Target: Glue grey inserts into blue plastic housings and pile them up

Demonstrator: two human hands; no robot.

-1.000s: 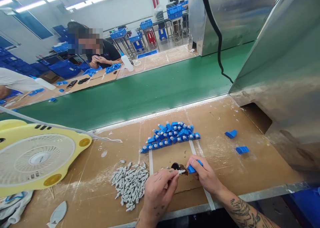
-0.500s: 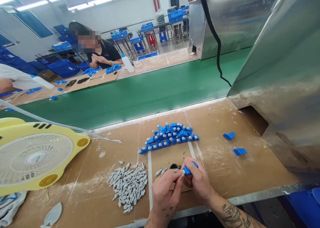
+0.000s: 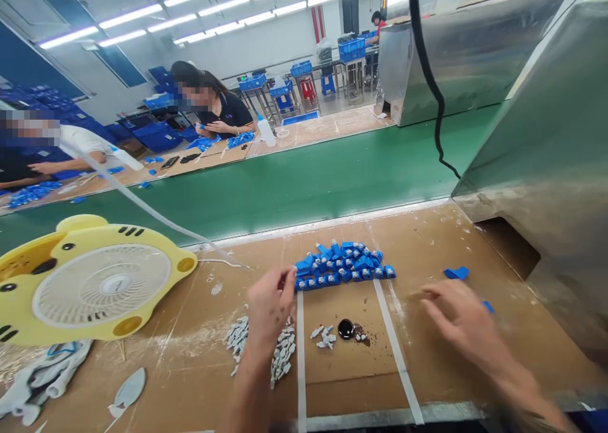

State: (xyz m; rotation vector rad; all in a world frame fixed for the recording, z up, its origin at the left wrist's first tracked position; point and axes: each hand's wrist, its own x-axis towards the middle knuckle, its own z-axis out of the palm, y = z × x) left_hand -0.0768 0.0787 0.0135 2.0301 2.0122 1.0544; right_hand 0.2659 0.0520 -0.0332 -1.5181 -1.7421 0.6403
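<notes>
My left hand [image 3: 270, 303] is at the left end of a pile of small blue plastic parts with pale tips [image 3: 339, 265]. Its thumb and fingers are pinched on a blue plastic part there, mostly hidden by the fingertips. Out to the right, my right hand [image 3: 453, 316] is slightly blurred, its fingers apart and holding nothing. Just beyond it lies a loose blue part [image 3: 456, 273], and a second blue part [image 3: 488, 306] is partly hidden behind the hand. Small grey pieces [image 3: 284, 351] lie heaped behind my left forearm. Several more grey pieces [image 3: 324, 337] lie beside a round pot of dark liquid [image 3: 346, 329].
A yellow animal-shaped fan [image 3: 185, 265] lies at the left, its white cable crossing the view. Gloves [image 3: 47, 382] are below it. A green conveyor belt [image 3: 304, 183] runs behind the bench; a metal housing [image 3: 536, 186] stands right. People sit across the belt.
My hands have moved apart from the blue part they held together. The left went to the pile's left end, the right toward the loose blue parts. The dark pot is now uncovered. The view has shifted.
</notes>
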